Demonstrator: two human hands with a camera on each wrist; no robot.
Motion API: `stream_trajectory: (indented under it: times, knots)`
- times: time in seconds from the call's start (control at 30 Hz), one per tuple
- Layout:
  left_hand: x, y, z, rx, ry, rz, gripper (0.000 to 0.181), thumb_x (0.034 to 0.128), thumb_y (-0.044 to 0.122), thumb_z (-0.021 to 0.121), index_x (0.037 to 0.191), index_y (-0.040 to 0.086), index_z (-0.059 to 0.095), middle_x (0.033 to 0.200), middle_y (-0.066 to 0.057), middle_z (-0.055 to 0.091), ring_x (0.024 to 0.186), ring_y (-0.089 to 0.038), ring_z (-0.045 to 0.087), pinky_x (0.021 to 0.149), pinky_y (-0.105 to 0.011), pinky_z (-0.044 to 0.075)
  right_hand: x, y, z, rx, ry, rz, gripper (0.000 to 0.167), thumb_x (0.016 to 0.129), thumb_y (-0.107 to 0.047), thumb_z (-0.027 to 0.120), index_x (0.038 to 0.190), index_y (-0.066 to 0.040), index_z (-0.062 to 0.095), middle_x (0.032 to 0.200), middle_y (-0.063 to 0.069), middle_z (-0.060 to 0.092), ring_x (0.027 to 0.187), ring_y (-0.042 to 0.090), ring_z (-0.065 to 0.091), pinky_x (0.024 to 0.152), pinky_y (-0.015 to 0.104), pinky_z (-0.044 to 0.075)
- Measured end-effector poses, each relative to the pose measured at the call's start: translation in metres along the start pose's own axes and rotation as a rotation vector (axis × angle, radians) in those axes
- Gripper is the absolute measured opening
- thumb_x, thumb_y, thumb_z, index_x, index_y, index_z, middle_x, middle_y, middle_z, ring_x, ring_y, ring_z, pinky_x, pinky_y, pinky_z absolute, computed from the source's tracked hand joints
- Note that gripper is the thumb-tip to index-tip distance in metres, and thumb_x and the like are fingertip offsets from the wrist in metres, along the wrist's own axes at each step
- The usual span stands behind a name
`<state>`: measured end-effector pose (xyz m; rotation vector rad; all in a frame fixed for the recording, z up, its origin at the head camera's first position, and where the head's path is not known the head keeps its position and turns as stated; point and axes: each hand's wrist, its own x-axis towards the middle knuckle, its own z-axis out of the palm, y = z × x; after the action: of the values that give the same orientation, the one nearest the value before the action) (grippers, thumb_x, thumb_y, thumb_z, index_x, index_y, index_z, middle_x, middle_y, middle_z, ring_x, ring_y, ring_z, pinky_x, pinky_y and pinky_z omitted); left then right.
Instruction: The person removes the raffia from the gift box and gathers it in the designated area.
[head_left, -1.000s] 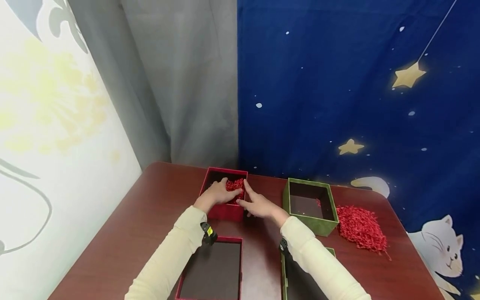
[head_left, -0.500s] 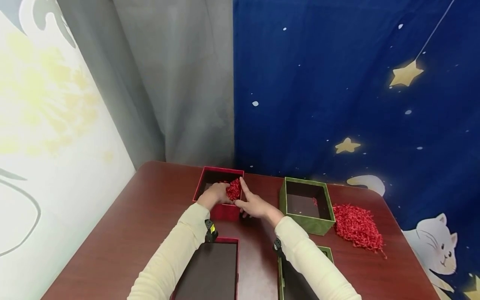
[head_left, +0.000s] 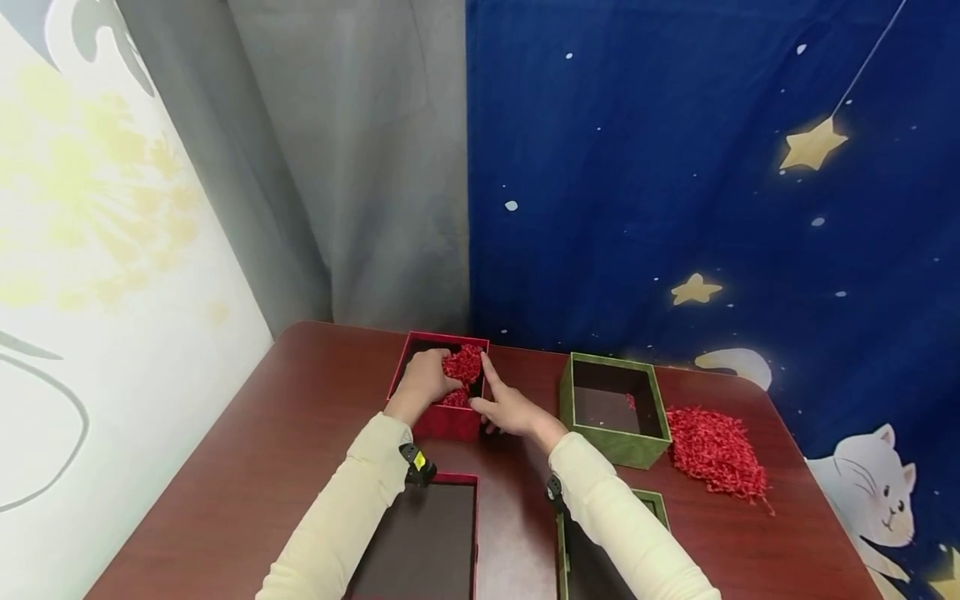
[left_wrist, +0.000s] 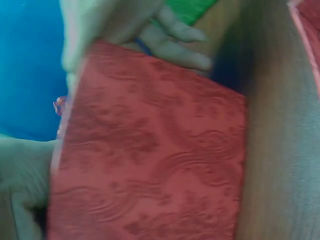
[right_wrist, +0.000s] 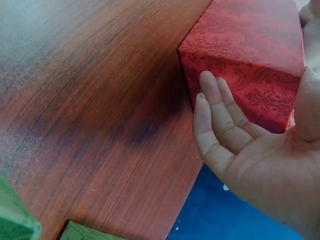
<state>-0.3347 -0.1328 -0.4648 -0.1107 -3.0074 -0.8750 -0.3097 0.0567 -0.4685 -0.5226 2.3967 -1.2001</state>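
The red box [head_left: 448, 422], patterned on its outer walls, stands near the table's back edge. Inside lies red shredded paper [head_left: 462, 364], mostly toward the right side. My left hand [head_left: 422, 379] reaches into the box and grips some of the paper between thumb and fingers; its fingertips are partly hidden. In the left wrist view the box's wall hides most of that hand. My right hand [head_left: 516, 412] holds the box at its right front corner, with fingers [right_wrist: 220, 117] along the outside wall and the index finger stretched along the rim.
A green box [head_left: 626, 450] with a few paper scraps inside stands to the right. Beside it is a pile of red shredded paper [head_left: 716, 454]. A red-rimmed lid [head_left: 420, 542] and a green-rimmed lid [head_left: 600, 567] lie nearer on the table [head_left: 247, 467].
My left hand lifted a tuft of paper toward the box's right wall, then shifted it farther back, so the paper is spread more along that side. The right hand stays at the corner.
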Motion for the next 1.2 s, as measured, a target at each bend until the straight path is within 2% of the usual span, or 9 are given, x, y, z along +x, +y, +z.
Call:
stream_trajectory:
  times: [0.17, 0.27, 0.5, 0.6, 0.7, 0.8, 0.97, 1.07, 1.2]
  knots:
    - [-0.005, -0.003, -0.024, -0.043, 0.051, 0.003, 0.064, 0.0891, 0.022, 0.081, 0.142, -0.005, 0.058, 0.139, -0.026, 0.061, 0.125, -0.042, 0.061, 0.106, -0.052, 0.049, 0.002, 0.002, 0.001, 0.010, -0.005, -0.003, 0.088, 0.103, -0.024, 0.055, 0.167, -0.022, -0.006, 0.089, 0.020, 0.069, 0.076, 0.035, 0.071, 0.067, 0.040, 0.059]
    - [-0.010, -0.006, -0.042, -0.076, 0.098, 0.024, 0.064, 0.0902, 0.022, 0.080, 0.143, -0.006, 0.056, 0.139, -0.029, 0.060, 0.125, -0.045, 0.059, 0.106, -0.054, 0.048, 0.002, 0.003, 0.002, 0.004, -0.003, -0.013, 0.088, 0.104, -0.023, 0.055, 0.167, -0.020, -0.006, 0.089, 0.020, 0.070, 0.076, 0.035, 0.071, 0.065, 0.038, 0.057]
    - [-0.028, -0.032, -0.078, -0.183, 0.326, 0.099, 0.049, 0.0883, 0.019, 0.081, 0.130, -0.001, 0.064, 0.112, -0.024, 0.072, 0.099, -0.040, 0.070, 0.087, -0.054, 0.056, -0.001, 0.003, 0.003, 0.005, 0.003, -0.014, 0.088, 0.104, -0.024, 0.055, 0.167, -0.019, -0.005, 0.086, 0.018, 0.068, 0.075, 0.035, 0.071, 0.067, 0.043, 0.058]
    - [-0.034, -0.045, -0.089, -0.220, 0.410, 0.079, 0.048, 0.0891, 0.019, 0.080, 0.131, 0.000, 0.064, 0.110, -0.025, 0.071, 0.096, -0.040, 0.069, 0.084, -0.054, 0.056, -0.002, 0.003, 0.002, 0.012, 0.012, -0.007, 0.087, 0.104, -0.024, 0.056, 0.167, -0.020, -0.004, 0.085, 0.017, 0.066, 0.075, 0.033, 0.070, 0.068, 0.044, 0.058]
    - [-0.037, -0.063, -0.095, -0.234, 0.455, 0.023, 0.050, 0.0912, 0.019, 0.077, 0.135, 0.000, 0.061, 0.112, -0.025, 0.070, 0.097, -0.040, 0.067, 0.085, -0.055, 0.057, -0.001, 0.002, 0.002, 0.013, 0.011, -0.012, 0.087, 0.105, -0.024, 0.056, 0.167, -0.021, -0.004, 0.085, 0.018, 0.066, 0.076, 0.034, 0.070, 0.067, 0.042, 0.058]
    - [-0.038, -0.082, -0.091, -0.242, 0.447, -0.051, 0.050, 0.0937, 0.021, 0.074, 0.138, 0.002, 0.059, 0.115, -0.025, 0.068, 0.100, -0.040, 0.066, 0.086, -0.055, 0.057, -0.001, 0.001, 0.002, 0.016, 0.006, -0.016, 0.087, 0.105, -0.024, 0.056, 0.167, -0.021, -0.005, 0.086, 0.019, 0.066, 0.077, 0.036, 0.071, 0.066, 0.039, 0.057]
    - [-0.039, -0.112, -0.069, -0.193, 0.355, -0.137, 0.056, 0.0962, 0.021, 0.070, 0.143, -0.003, 0.053, 0.123, -0.030, 0.064, 0.110, -0.046, 0.063, 0.092, -0.058, 0.055, 0.000, 0.000, 0.003, 0.022, 0.005, -0.012, 0.088, 0.105, -0.023, 0.056, 0.167, -0.021, -0.006, 0.085, 0.020, 0.066, 0.078, 0.039, 0.071, 0.063, 0.035, 0.055]
    - [-0.040, -0.122, -0.057, -0.160, 0.292, -0.180, 0.062, 0.0962, 0.020, 0.069, 0.147, -0.008, 0.046, 0.130, -0.036, 0.059, 0.118, -0.051, 0.059, 0.099, -0.061, 0.050, 0.001, 0.001, 0.004, 0.023, 0.006, -0.011, 0.088, 0.104, -0.023, 0.056, 0.167, -0.022, -0.006, 0.084, 0.020, 0.065, 0.079, 0.040, 0.071, 0.063, 0.035, 0.056]
    - [-0.041, -0.127, -0.049, -0.119, 0.245, -0.226, 0.069, 0.0953, 0.020, 0.068, 0.151, -0.009, 0.039, 0.138, -0.040, 0.050, 0.128, -0.057, 0.050, 0.106, -0.067, 0.042, 0.001, 0.003, 0.003, 0.032, 0.008, -0.006, 0.089, 0.104, -0.025, 0.056, 0.167, -0.023, -0.006, 0.084, 0.018, 0.065, 0.079, 0.039, 0.071, 0.064, 0.036, 0.057]
